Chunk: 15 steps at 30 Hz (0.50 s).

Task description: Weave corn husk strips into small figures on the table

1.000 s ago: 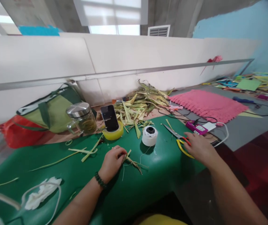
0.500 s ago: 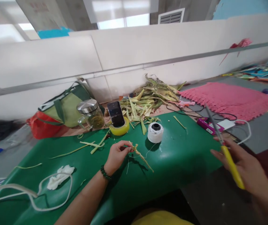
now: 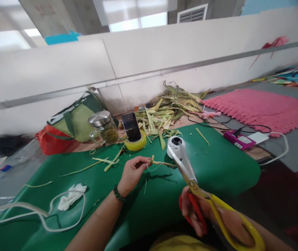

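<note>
My left hand (image 3: 134, 173) pinches one end of a thin twisted husk piece (image 3: 162, 163), which points right above the green mat. Fine white thread (image 3: 153, 169) loops from this piece, and a loose tail hangs below my fingers. My right hand (image 3: 203, 212) grips a pair of scissors (image 3: 194, 186) with one red and one yellow handle. Its blades are parted and point up and left, passing in front of the white thread spool (image 3: 173, 150). Whether the blades touch the husk piece or the thread I cannot tell.
A phone (image 3: 131, 127) leans in a yellow tape roll (image 3: 135, 143). Beside it stand a lidded glass jar (image 3: 104, 130) and a heap of corn husks (image 3: 175, 104). Crumpled tissue (image 3: 72, 197) and a white cable (image 3: 44, 223) lie left. A purple box (image 3: 239, 140) sits right, near a pink cloth (image 3: 258, 108).
My right hand has brought the scissors in from the right to the middle, and their blades are now spread. The husk piece in my left hand has swung up from slanting down to nearly level.
</note>
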Tool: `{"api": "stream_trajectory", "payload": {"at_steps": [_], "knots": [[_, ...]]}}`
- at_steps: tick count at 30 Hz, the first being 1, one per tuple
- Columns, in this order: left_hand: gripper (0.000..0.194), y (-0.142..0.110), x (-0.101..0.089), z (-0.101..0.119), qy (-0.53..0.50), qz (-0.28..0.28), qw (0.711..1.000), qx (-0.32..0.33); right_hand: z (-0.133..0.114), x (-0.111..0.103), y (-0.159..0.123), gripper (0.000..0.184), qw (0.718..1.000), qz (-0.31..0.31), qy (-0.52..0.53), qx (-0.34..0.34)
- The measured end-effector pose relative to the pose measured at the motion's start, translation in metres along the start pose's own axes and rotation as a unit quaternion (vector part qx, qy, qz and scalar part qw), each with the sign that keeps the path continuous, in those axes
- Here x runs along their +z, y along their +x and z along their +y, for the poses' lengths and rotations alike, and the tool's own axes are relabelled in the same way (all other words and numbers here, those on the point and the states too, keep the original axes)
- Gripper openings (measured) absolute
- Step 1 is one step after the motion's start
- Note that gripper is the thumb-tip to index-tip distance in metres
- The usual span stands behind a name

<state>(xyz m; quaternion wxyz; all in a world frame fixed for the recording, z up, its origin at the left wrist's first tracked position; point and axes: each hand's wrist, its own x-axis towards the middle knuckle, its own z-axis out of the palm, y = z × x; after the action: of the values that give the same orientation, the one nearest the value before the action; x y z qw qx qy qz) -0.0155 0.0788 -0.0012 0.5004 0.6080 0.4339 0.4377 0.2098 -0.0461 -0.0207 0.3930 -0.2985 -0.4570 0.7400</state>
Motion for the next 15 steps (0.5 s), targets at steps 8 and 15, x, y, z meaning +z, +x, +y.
{"api": "stream_trajectory", "payload": {"at_steps": [8,15], "knots": [[0.013,-0.003,-0.01,0.011,-0.022,0.012,0.999,0.032,0.002,0.0,0.018,0.082,0.996,-0.016,-0.066,0.058],[0.02,-0.004,-0.015,0.017,-0.04,0.003,0.999,-0.013,0.003,0.004,0.022,0.08,0.989,0.002,-0.118,0.094]]}}
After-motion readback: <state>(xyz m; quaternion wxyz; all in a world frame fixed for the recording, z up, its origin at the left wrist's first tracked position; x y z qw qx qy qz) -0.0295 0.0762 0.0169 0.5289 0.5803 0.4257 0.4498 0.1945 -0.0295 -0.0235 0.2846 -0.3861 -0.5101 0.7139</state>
